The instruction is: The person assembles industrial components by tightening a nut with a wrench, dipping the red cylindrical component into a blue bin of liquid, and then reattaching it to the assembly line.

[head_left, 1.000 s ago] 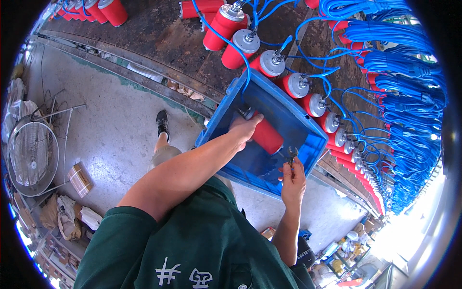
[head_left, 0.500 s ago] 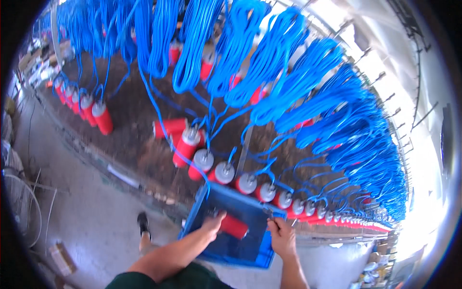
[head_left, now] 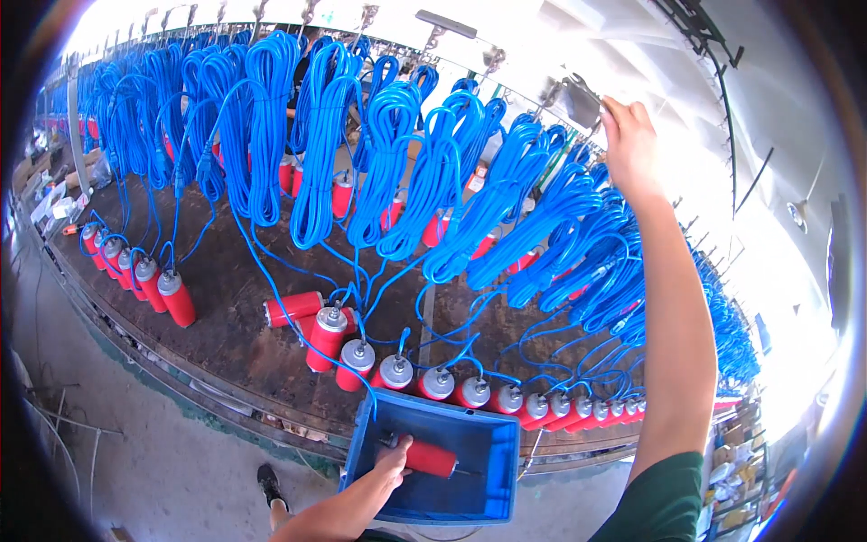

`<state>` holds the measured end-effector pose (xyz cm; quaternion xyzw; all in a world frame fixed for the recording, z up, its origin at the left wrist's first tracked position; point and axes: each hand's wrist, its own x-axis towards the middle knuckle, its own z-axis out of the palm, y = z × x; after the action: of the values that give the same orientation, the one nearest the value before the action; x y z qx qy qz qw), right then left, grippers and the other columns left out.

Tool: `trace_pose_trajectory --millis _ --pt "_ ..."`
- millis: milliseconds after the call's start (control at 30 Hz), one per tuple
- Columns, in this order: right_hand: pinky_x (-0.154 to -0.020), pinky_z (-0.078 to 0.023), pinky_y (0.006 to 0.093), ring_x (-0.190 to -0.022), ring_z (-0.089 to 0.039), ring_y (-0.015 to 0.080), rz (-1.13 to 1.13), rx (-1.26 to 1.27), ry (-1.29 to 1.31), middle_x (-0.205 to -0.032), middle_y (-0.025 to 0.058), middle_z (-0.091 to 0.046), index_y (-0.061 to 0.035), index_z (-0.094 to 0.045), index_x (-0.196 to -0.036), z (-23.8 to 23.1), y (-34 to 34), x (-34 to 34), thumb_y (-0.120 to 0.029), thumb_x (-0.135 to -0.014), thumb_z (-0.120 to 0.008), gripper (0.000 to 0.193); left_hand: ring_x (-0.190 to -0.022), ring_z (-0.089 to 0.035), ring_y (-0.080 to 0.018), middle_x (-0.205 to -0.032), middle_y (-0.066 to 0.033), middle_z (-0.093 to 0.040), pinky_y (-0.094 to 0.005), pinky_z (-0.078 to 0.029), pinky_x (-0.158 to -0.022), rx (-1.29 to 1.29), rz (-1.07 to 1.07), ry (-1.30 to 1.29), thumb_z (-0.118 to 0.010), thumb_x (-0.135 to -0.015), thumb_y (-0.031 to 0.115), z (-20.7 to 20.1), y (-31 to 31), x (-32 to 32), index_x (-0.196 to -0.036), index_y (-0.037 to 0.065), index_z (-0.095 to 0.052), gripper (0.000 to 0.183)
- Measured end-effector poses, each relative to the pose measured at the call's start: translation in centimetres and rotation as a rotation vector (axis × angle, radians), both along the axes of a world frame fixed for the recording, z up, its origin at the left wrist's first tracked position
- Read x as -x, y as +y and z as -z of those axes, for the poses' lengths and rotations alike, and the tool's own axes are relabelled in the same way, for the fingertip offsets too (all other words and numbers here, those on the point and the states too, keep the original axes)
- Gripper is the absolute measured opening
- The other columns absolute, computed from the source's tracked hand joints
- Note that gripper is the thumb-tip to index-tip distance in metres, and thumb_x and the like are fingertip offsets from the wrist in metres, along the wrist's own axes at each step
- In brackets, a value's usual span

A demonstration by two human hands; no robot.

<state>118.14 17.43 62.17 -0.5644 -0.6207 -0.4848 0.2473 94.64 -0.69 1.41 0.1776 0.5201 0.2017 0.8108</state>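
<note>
Low in the middle, my left hand (head_left: 392, 459) is closed around one end of a red cylinder (head_left: 431, 458) with a dark fitting. The cylinder lies sideways over the inside of a blue plastic bin (head_left: 512, 470). My right hand (head_left: 629, 149) is raised high at the upper right, fingers pinched by a dark grey metal piece (head_left: 578, 101) near the hook rail; its exact kind is unclear. Just below that hand hang coiled blue cables (head_left: 533, 190) in thick bundles. Along the bench edge behind the bin stand red cylinders with silver caps (head_left: 437, 383), blue cables running from their tops.
A dark, worn bench (head_left: 226, 280) curves across the view. More capped red cylinders (head_left: 176, 298) stand at its left, and one red cylinder (head_left: 293, 309) lies on its side. Overhead, metal hooks (head_left: 368, 16) line a rail. A dark shoe (head_left: 269, 483) shows on the floor.
My right hand has risen from the bin's right edge to the hook rail at the upper right. The left hand still grips the red cylinder over the bin. The whole view has shifted upward.
</note>
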Motion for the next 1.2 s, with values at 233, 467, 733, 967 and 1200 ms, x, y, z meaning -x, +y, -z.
trace_pose_trajectory --millis 233,467,733,967,1200 --pt "-0.096 -0.055 0.0461 -0.115 -0.061 0.0316 0.208 0.079 -0.077 -0.119 0.0092 -0.064 -0.0234 -0.073 -0.129 1.3 2.0 -3.3 -0.021 -0.101 -0.065 0.029 -0.125 -0.064 -0.034 -0.145 -0.0119 -0.062 -0.0563 -0.055 -0.088 0.037 -0.031 0.083 -0.08 -0.093 0.044 1.4 -2.5 0.6 -0.154 0.015 -0.044 0.076" --pt "-0.092 -0.057 0.0399 -0.102 -0.07 0.0259 -0.148 0.221 -0.103 -0.117 0.0125 -0.069 -0.0187 -0.065 -0.142 5.0 -4.0 -2.5 -0.019 -0.104 -0.065 0.038 -0.124 -0.063 -0.0268 -0.142 -0.0086 -0.064 -0.0503 -0.054 -0.085 0.011 0.009 0.015 -0.079 -0.092 0.053 0.6 -1.6 1.1 -0.147 0.013 -0.053 0.073" --pt "-0.074 -0.06 0.0413 -0.089 -0.074 0.0292 -0.268 1.047 0.367 -0.105 0.0107 -0.073 -0.0079 -0.071 -0.121 29.1 -20.2 7.1 -0.01 -0.098 -0.07 0.023 -0.133 -0.06 -0.032 -0.15 -0.0091 -0.058 -0.0591 -0.051 -0.099 0.021 -0.052 0.082 -0.079 -0.094 0.048 -3.4 0.3 1.6 -0.154 0.018 -0.042 0.077" --pt "-0.075 -0.06 0.0405 -0.087 -0.074 0.0314 -0.062 1.246 0.817 -0.106 0.0124 -0.072 -0.007 -0.072 -0.121 43.7 -30.3 7.2 -0.012 -0.098 -0.07 0.024 -0.139 -0.055 -0.034 -0.151 -0.0119 -0.058 -0.0607 -0.05 -0.104 0.037 -0.06 0.092 -0.08 -0.094 0.046 -3.2 -1.0 1.1 -0.156 0.016 -0.04 0.079" --pt "-0.077 -0.058 0.0377 -0.088 -0.072 0.0294 0.055 1.166 0.911 -0.115 0.0155 -0.07 -0.0016 -0.071 -0.122 48.5 -33.4 6.8 -0.007 -0.095 -0.072 0.028 -0.14 -0.054 -0.0346 -0.159 -0.0122 -0.05 -0.0576 -0.051 -0.103 0.033 0.0 0.026 -0.078 -0.095 0.046 -2.0 -0.6 1.4 -0.162 0.015 -0.03 0.088"
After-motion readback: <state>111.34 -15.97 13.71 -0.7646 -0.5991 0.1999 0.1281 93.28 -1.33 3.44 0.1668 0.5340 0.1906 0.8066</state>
